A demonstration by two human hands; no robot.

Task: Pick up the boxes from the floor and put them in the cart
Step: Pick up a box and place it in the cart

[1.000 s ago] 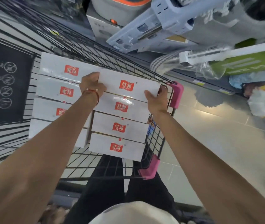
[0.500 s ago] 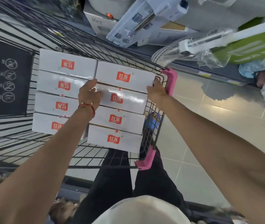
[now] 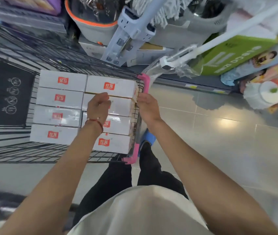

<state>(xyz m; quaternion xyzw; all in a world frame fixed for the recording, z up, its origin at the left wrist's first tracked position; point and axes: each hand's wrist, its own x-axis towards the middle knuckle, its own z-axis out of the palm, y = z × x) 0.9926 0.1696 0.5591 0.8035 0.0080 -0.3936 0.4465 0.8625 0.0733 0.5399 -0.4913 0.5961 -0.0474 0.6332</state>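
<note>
White box (image 3: 121, 107) in the cart (image 3: 146, 83) sits between left hand (image 3: 98, 107) and right hand (image 3: 149, 107), fingers curled; grip cannot be told

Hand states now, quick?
Left hand: fingers curled over box, grip cannot be told.
Right hand: at cart rim, cannot be told.

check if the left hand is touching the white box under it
Cannot tell: head view looks down on the left hand overlapping the white box, hiding any gap.
</note>
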